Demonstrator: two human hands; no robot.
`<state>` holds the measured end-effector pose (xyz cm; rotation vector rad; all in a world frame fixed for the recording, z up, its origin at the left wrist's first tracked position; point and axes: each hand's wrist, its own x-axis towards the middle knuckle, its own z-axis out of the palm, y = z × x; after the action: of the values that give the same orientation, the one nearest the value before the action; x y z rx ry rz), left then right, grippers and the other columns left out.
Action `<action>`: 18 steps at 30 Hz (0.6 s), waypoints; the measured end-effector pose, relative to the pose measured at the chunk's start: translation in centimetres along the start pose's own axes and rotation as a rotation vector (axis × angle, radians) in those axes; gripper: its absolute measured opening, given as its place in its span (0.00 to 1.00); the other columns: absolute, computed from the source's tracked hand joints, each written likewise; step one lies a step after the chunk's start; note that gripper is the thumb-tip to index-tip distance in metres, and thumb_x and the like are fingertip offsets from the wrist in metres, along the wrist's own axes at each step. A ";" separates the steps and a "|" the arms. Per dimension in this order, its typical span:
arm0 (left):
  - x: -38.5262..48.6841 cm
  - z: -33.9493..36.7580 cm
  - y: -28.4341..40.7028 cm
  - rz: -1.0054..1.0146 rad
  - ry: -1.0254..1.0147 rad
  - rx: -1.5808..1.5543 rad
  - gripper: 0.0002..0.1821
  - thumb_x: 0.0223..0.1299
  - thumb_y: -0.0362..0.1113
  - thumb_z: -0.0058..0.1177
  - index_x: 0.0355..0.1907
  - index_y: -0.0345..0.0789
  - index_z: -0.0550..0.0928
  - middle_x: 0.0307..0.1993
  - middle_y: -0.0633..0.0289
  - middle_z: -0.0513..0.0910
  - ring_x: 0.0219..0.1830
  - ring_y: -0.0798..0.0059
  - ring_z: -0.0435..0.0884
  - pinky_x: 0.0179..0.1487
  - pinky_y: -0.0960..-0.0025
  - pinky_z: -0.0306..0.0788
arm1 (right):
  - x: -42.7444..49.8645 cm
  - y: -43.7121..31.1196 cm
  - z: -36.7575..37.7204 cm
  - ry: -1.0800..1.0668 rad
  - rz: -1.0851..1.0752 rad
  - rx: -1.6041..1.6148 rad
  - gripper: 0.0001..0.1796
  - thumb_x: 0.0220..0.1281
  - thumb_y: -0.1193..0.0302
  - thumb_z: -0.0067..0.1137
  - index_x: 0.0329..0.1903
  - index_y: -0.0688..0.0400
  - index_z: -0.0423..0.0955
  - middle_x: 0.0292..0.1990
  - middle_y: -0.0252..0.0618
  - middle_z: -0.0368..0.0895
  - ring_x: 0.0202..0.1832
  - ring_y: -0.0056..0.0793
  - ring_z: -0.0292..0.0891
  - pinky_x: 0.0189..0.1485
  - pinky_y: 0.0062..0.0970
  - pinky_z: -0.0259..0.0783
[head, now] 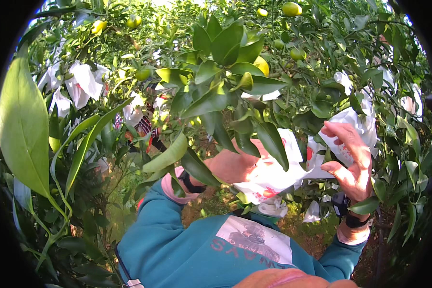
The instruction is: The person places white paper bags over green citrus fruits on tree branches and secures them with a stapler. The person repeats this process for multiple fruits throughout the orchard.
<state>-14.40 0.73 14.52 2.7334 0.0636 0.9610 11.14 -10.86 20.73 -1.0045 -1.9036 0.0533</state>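
My left hand (230,166) is partly hidden by citrus leaves in front of it. It grips a white fruit bag (289,151) with red printing, which spreads out to the right in bright sun; the fingertips are hard to see. My right hand (352,167) is raised on the right, thumb and fingers apart, with nothing between them. Just behind its fingers hangs another white printed bag (345,142) among the foliage. Below the held bag, a bundle of folded white bags (271,208) sits in front of my chest.
Leafy citrus branches (226,90) reach in close above my hands. One large leaf (23,126) looms at the left. Yellow-green fruits (291,9) hang at the top. Several white bags (84,84) hang at the left. Behind the branches is a person's patterned sleeve (146,126).
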 end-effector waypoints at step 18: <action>1.8 -1.7 2.4 -0.022 0.029 0.524 0.25 0.37 0.32 0.68 0.45 0.36 0.81 0.40 0.60 0.79 0.43 0.62 0.78 0.46 0.58 0.72 | 3.6 5.4 8.0 -0.293 0.269 0.373 0.19 0.42 0.60 0.70 0.20 0.64 0.75 0.15 0.46 0.71 0.18 0.33 0.70 0.23 0.32 0.63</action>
<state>-14.09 -1.04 17.48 3.1749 0.4036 1.1056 7.65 -2.07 16.63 -1.0252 -1.9071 0.7197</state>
